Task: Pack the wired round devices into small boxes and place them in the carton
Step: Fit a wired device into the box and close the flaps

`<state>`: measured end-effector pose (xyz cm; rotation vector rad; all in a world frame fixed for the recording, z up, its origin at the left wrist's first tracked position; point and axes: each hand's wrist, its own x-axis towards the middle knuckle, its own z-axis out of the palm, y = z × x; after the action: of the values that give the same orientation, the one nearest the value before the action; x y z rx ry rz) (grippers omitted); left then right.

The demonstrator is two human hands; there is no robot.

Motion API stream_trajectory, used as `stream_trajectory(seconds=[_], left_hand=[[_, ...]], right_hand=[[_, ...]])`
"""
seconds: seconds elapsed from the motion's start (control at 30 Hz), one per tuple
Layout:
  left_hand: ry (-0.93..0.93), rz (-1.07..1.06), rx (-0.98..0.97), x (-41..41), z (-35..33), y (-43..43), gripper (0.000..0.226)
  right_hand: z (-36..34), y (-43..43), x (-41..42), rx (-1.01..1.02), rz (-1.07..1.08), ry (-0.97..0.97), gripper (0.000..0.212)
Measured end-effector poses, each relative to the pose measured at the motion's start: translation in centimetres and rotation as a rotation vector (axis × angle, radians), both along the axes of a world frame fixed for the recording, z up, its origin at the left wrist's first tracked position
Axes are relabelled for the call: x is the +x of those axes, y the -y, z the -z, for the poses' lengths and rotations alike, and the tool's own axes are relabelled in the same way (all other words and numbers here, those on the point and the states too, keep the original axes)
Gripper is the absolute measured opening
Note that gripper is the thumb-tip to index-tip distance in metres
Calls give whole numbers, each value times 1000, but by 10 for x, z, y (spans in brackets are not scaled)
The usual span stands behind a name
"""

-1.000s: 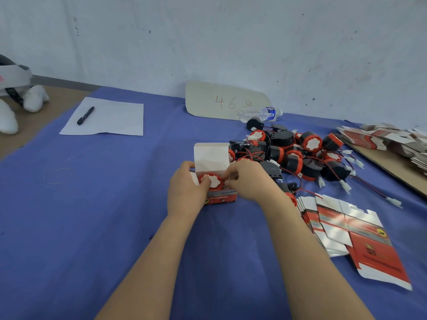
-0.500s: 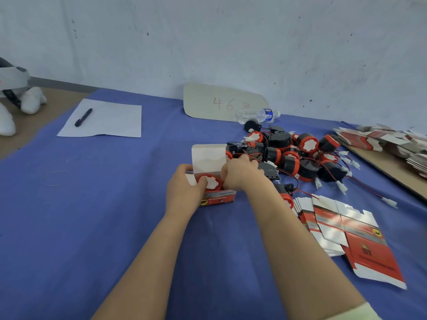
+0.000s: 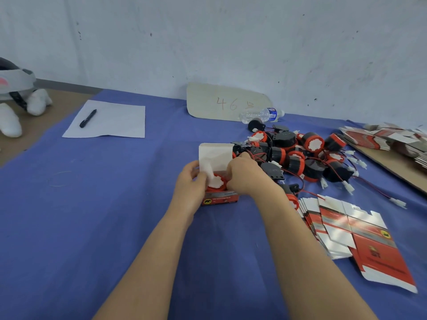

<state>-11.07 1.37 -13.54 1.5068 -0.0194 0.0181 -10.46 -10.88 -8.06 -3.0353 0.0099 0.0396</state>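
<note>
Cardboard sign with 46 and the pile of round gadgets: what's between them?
A clear plastic water bottle lies between the beige cardboard sign and the red-and-black wired round devices, in the head view.

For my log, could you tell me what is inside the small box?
A round device, white face up, sits in the box. Its body and wire are hidden by the walls, left hand and right hand.

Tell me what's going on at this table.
A person is boxing one device. The left hand and right hand grip the small red cardboard box, its white lid flap upright, with a red-and-black round wired device seated inside. A pile of loose devices lies beyond it; flat unfolded boxes wait on the right.
</note>
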Motion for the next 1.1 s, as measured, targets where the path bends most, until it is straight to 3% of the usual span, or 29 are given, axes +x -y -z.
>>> stream_trajectory(seconds=[0.13,0.3,0.4,0.53,0.67,0.77,0.83,0.97,1.1], left_hand=[[80,-12,179,-1,6,-1,39],[93,-44,197,2,10,1,31],[101,-60,177,4,11,1,27],[110,-67,163,5,14,0,26],[181,-27,172,2,10,0,30],[169,6,111,0,7,-3,36],[117,26,56,1,2,-4,35],[145,155,303,-1,5,-10,5],[235,237,419,-1,12,-17,32]], right_hand=[[-7,14,-5,215,-68,-25,22],[20,19,-19,603,77,347,35],[34,20,-27,845,60,416,19],[40,25,-29,746,-52,367,29],[48,20,-24,744,1,377,6],[51,18,-28,879,10,375,33],[51,21,-30,855,-47,350,51],[49,38,-34,770,-174,111,49],[46,44,-38,861,-195,23,50]])
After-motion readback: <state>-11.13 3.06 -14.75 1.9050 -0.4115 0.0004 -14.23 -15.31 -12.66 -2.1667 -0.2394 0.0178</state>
